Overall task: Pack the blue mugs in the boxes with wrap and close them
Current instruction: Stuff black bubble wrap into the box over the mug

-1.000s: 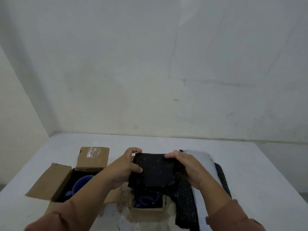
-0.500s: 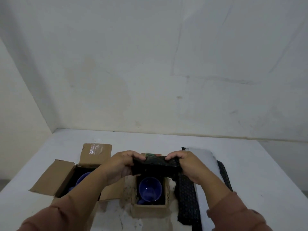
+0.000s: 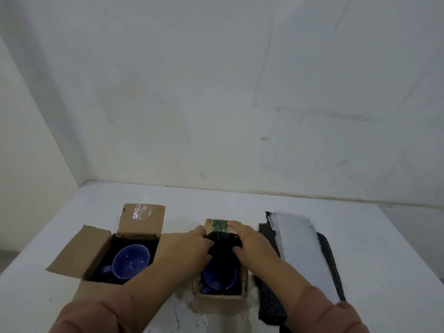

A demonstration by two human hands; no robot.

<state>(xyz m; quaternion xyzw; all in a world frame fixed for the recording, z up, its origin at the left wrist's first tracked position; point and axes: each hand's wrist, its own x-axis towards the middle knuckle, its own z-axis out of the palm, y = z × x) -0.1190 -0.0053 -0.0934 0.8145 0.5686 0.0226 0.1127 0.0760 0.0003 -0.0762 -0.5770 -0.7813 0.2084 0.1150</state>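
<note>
**Wrap goes down into the middle box**

A second ago the person held the black bubble wrap sheet (image 3: 222, 243) up in front like a small curtain; now it is lowered and folded over the far end of the small brown cardboard box (image 3: 219, 301) in the middle of the white tabletop (image 3: 384, 248). I think this means the padding step for this box is almost done, and the closing of its flaps comes after

The left hand (image 3: 192, 246) and the right hand (image 3: 249, 243) both have their fingers curled on the wrap, pressing it down from either side. The glossy blue ceramic mug (image 3: 219, 275) sits inside this box, mouth up, its near half not yet covered

To the left, a second open cardboard box (image 3: 103, 251) with rough flaps spread out holds another blue mug (image 3: 131, 260) on a dark lining; one flap carries a shiny strip of clear tape (image 3: 141, 212). At the right lie more dark dotted wrap pieces (image 3: 269, 299) with a pale, soft-looking sheet (image 3: 305, 251) on top
</note>
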